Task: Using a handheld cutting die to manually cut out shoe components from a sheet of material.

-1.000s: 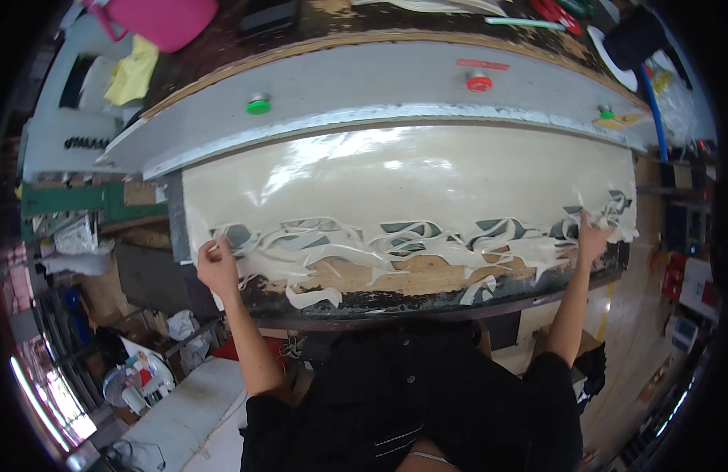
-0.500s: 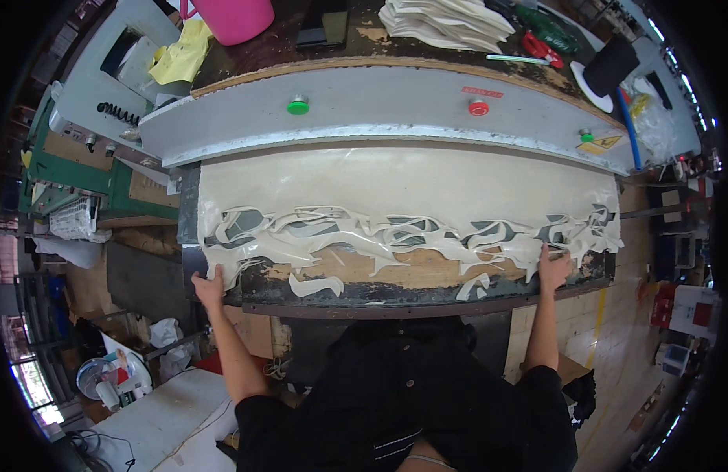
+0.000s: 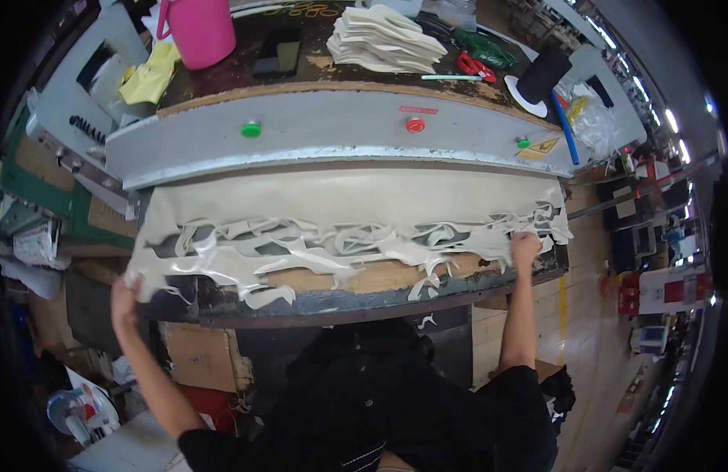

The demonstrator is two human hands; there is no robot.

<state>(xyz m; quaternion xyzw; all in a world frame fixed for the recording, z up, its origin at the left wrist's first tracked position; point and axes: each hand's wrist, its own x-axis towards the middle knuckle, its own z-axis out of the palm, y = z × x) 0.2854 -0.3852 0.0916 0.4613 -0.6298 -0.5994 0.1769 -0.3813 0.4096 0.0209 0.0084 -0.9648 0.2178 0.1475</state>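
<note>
A wide cream sheet (image 3: 332, 193) of leather-like material lies across the machine bed. Its near part is a ragged web of cut-out holes and thin strips. My left hand (image 3: 126, 303) pinches the sheet's near left corner and draws it out past the bed's left end. At the right, my right hand (image 3: 526, 250) is closed on the web near its right end, fingers curled in. A loose curved cream scrap (image 3: 271, 296) lies at the bed's front, partly beside the web. The sheet's far edge is hidden under the grey machine beam (image 3: 332, 134).
The beam carries a red button (image 3: 415, 125) and green buttons. On the top stand a pink jug (image 3: 199, 35), a phone (image 3: 277, 53), a stack of cut cream pieces (image 3: 386, 39), red-handled scissors (image 3: 474, 67) and a black thread cone (image 3: 543, 82). A small scrap (image 3: 427, 321) shows beyond the front edge.
The view has shifted. My left hand has pulled the sheet's corner outward to the left, stretching the web. My right hand's fingers have closed on the web. A small scrap now shows past the front edge.
</note>
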